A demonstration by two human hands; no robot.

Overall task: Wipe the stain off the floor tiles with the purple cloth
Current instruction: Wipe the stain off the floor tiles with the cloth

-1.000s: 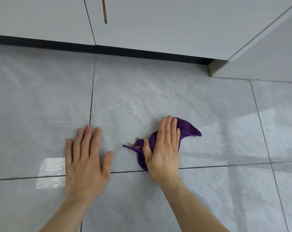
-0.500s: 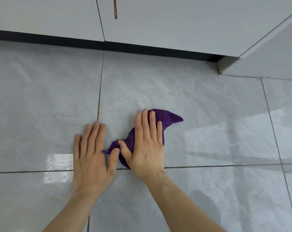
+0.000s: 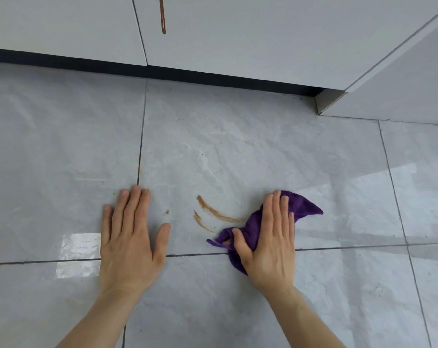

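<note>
The purple cloth (image 3: 302,208) lies bunched on the grey floor tiles, and my right hand (image 3: 268,241) presses flat on top of it, thumb hooked over its left edge. Just left of the cloth, two curved brown smears of stain (image 3: 213,213) streak the tile. A small brown speck (image 3: 167,212) sits further left, and a faint brown mark (image 3: 139,169) lies on the grout line. My left hand (image 3: 130,237) rests flat on the floor, fingers apart, holding nothing, left of the smears.
White cabinet doors (image 3: 238,41) with a dark toe-kick (image 3: 162,71) run along the back; a brown drip (image 3: 162,16) runs down one door. A second cabinet panel (image 3: 401,79) juts forward at the right. Grout lines cross the glossy tiles.
My right hand has slid the cloth rightward away from my left hand, uncovering two curved brown smears on the tile. My left hand has stayed flat in place.
</note>
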